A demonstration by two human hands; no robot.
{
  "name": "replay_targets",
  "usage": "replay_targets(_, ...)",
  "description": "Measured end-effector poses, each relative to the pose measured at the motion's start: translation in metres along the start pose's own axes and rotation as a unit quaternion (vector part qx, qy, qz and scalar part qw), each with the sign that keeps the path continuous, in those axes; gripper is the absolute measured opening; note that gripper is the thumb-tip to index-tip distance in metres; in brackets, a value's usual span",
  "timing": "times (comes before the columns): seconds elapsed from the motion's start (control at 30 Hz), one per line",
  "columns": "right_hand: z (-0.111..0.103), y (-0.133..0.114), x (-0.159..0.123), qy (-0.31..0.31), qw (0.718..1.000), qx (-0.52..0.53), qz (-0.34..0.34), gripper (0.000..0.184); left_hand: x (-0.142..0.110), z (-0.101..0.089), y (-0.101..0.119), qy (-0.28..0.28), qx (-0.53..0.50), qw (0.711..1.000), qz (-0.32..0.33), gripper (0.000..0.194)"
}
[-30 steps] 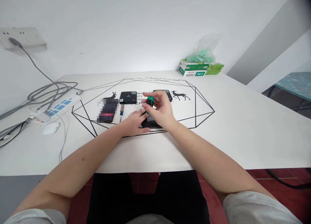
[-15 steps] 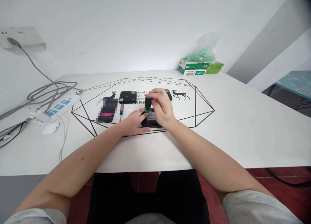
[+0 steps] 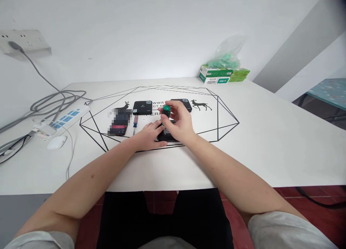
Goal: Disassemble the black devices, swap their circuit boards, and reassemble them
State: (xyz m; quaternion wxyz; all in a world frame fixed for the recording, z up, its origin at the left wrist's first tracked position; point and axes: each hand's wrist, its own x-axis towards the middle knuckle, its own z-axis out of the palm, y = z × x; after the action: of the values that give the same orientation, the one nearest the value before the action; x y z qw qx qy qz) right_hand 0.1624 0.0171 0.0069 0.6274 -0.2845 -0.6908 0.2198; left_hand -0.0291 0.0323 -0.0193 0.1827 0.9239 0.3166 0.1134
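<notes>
My right hand (image 3: 180, 122) is closed around the handle of a green and black screwdriver (image 3: 166, 111), which stands upright with its green cap at the top. Below it lies a flat black device (image 3: 169, 137) with a label on its upper face, partly covered by my hands. The tip of the screwdriver points down at the device; the exact contact spot is hard to make out. My left hand (image 3: 149, 136) grips the left edge of the device, fingers on top and thumb along its near side.
Behind my hands lie two black boxes, one on the left (image 3: 142, 107) and one on the right (image 3: 186, 105). A second screwdriver (image 3: 135, 124) and a blurred phone (image 3: 119, 123) lie left. A power strip (image 3: 66, 120), white case (image 3: 56, 142) and green boxes (image 3: 216, 73) are farther out.
My right hand has lowered its fingers and turned around the screwdriver handle, whose green cap now shows. More of the right rear box is visible. My left hand has stayed in place.
</notes>
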Motion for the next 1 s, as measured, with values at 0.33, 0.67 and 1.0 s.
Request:
replay_targets(0.33, -0.0079, 0.0018, 0.0048, -0.016, 0.987, -0.109, -0.116, 0.043, 0.0010, 0.0015, -0.0017, -0.001, 0.011, 1.000, 0.002, 0.080)
replay_targets(0.67, -0.0074, -0.0039, 0.0065, -0.002, 0.982, -0.123, -0.145, 0.030, 0.0001, 0.0004, -0.0017, -0.005, 0.029, 1.000, 0.009, 0.082)
replay_targets(1.0, -0.0041, -0.0036, 0.0063, -0.011, 0.990, -0.123, -0.072, 0.039, -0.0002, 0.0028, -0.0062, -0.003, 0.018, 1.000, 0.021, 0.086)
